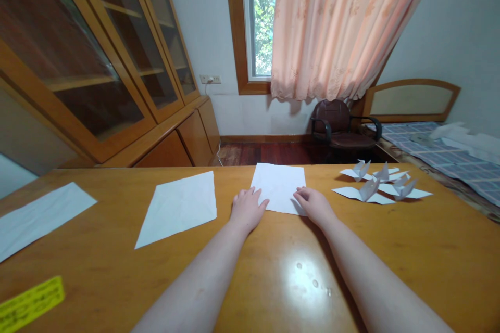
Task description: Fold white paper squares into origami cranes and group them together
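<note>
Paper (278, 184), square and white, is laid unfolded at the brown wooden worktop's (253, 281) far edge, touched by a spread-fingered left hand (249, 210) and curled right hand (315, 205), whose grip cannot be told. Folded white paper birds (369, 190) are set near the right edge; leftward, two white sheets (179, 205) are left unfolded.

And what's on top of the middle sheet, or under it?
Over the sheet: the left hand at its left edge, the right hand at its right. Table shows around it; anything beneath is covered.

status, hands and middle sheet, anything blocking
Left hand, right hand at opposite edges of white paper sheet. Sheet flat. No obstruction seen; paper cranes off right.
</note>
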`<state>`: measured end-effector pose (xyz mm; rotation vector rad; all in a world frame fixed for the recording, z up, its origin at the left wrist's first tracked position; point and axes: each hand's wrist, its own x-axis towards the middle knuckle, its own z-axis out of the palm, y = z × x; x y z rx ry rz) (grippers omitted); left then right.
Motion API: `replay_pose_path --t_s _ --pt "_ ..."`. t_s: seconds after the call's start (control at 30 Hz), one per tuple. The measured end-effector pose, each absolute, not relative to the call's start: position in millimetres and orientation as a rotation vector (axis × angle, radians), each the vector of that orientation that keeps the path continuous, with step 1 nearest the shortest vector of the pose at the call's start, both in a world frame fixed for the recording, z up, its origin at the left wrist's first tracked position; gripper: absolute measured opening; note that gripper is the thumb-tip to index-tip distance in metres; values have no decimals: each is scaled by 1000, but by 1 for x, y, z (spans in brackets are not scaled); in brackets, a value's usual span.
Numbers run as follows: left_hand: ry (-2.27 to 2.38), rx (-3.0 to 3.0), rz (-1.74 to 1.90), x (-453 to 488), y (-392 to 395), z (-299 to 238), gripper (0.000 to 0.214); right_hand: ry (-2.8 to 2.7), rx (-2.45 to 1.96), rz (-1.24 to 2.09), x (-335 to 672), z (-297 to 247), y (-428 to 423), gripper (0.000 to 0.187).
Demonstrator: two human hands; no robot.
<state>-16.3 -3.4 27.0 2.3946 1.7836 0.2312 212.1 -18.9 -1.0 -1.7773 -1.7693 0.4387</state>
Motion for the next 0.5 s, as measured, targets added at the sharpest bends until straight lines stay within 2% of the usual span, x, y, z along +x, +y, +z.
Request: replay_pose_path --t_s 0.17,0.33,0.43,0.5 --pt "1789 2378 243 -15 -3 30 38 -1756 -1930 212 211 0 -21 28" --pt "1566 2405 304 -15 -5 35 34 -1606 -2038 20 215 -6 -19 24" --pt "1370 2466 322 -16 -6 32 41 -1646 -1932 10 214 -6 -17 28" --pt "1280 2492 307 -15 -7 30 51 -1777 -1777 140 211 -4 -17 32"
